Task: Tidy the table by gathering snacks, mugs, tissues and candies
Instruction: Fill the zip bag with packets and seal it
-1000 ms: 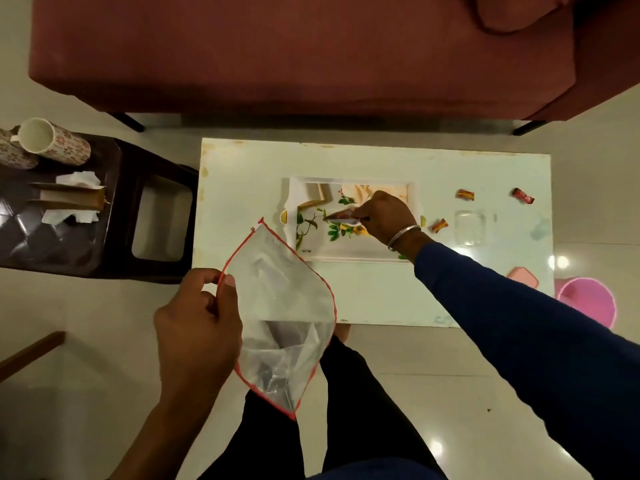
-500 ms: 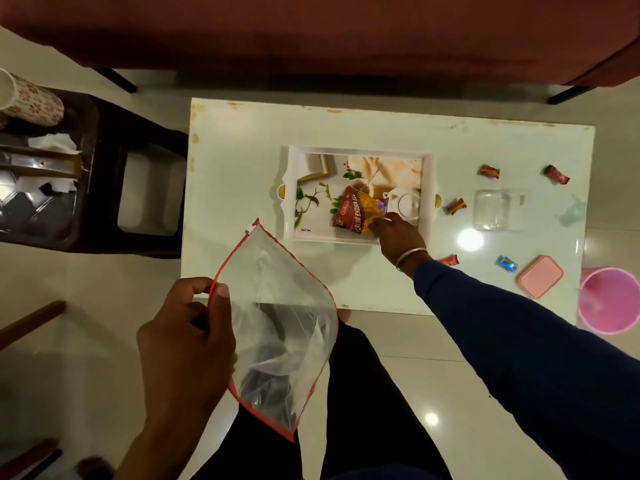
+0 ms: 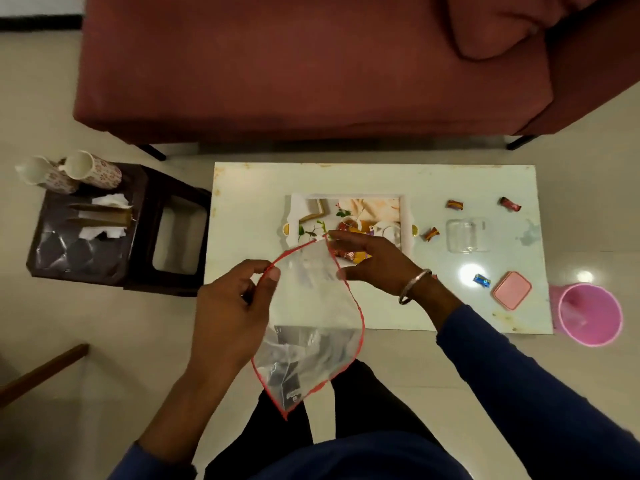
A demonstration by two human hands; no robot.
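Observation:
My left hand (image 3: 239, 306) pinches the left rim of a clear plastic bag with a red edge (image 3: 311, 327), which hangs open over my lap. My right hand (image 3: 377, 265) is at the bag's right rim, fingers curled around a red and orange snack packet (image 3: 351, 255) just above the near edge of the floral tray (image 3: 296, 206). Several wrapped candies lie on the white table (image 3: 249, 216): two brown ones (image 3: 454, 204) (image 3: 431, 233), a red one (image 3: 509, 204) and a blue one (image 3: 482, 280). Two floral mugs (image 3: 93, 173) and crumpled tissues (image 3: 110, 200) sit on the dark stool (image 3: 86, 265).
A clear container (image 3: 467, 235) and its pink lid (image 3: 512, 290) rest on the table's right side. A pink bin (image 3: 590, 315) stands on the floor past the right edge. The maroon sofa (image 3: 311, 64) runs behind the table.
My right hand has drawn back from the tray to the bag's mouth with the snack packet. My left hand has raised the bag toward the table's near edge.

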